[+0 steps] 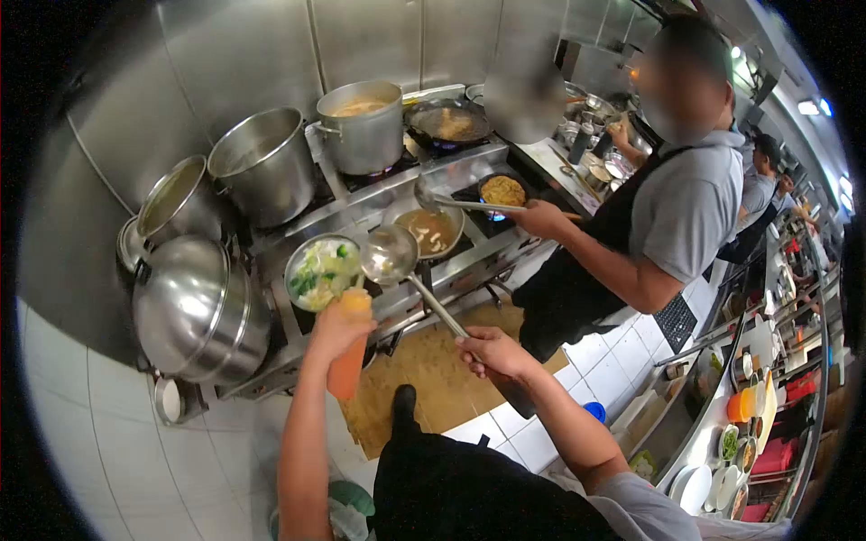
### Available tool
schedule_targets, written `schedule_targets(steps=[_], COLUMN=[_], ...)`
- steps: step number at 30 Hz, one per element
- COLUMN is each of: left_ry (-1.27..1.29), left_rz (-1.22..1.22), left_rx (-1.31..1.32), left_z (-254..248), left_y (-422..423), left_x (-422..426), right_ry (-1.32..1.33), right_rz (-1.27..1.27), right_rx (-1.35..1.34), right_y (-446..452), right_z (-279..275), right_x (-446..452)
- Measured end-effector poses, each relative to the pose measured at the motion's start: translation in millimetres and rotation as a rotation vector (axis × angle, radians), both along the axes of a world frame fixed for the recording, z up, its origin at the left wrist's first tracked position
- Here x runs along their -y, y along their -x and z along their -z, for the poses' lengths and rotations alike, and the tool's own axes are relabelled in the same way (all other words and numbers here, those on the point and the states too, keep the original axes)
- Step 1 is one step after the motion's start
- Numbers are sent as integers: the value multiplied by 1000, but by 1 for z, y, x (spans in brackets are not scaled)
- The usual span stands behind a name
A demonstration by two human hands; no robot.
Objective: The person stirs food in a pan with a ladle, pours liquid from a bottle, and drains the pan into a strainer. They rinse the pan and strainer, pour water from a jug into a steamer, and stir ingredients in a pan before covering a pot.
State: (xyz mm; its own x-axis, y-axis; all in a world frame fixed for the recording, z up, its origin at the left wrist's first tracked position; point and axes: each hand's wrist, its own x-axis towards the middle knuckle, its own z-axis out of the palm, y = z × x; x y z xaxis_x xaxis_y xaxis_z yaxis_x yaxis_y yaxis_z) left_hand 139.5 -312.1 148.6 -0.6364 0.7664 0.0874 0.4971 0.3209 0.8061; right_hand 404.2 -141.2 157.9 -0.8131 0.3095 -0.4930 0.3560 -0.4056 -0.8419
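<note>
My left hand [336,330] is closed around an orange squeeze bottle [347,368], which stands roughly upright at the near edge of a pan. Chopped green and pale vegetables [323,273] fill that pan [289,270]. In my right hand [494,352] is the handle of a metal ladle [390,254]. The ladle's bowl hangs between the vegetable pan and a second pan [458,236], where pale pieces [437,238] lie in brown liquid. Whether the bottle is pouring cannot be made out.
A co-worker [681,207] stands to the right, holding another ladle [478,206] over the stove. Large steel pots [262,171] line the back and left. Behind the co-worker, a browned round food [502,191] cooks over a blue flame. Brown matting [433,388] covers the floor.
</note>
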Motion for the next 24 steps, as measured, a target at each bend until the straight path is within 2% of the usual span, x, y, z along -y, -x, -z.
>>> schedule_targets(steps=[2, 3, 5, 7, 9, 10, 14, 18, 24], left_ry=[303, 307, 685, 690, 838, 971, 1053, 1119, 1159], left_rz=[33, 54, 83, 177, 294, 299, 332, 435, 417], left_rx=[-24, -19, -79, -116, -347, -284, -424, -455, -455], left_z=[31, 25, 16, 20, 33, 30, 27, 25, 26], left_y=[45, 59, 77, 95, 111, 118, 129, 143, 147], left_x=[-47, -67, -105, -136, -170, -183, -219, -236, -248], right_ry=[13, -20, -43, -63, -82, -108, -45, -27, -38], right_rz=[44, 69, 126, 173, 207, 214, 228, 265, 302], right_rx=[0, 23, 54, 62, 104, 142, 146, 154, 145], right_y=[18, 27, 43, 61, 79, 86, 106, 119, 128], right_z=[-1, -1, 2, 4, -2, -3, 15, 23, 24], right_x=[-12, -18, -26, -36, -42, -43, -57, -61, -63])
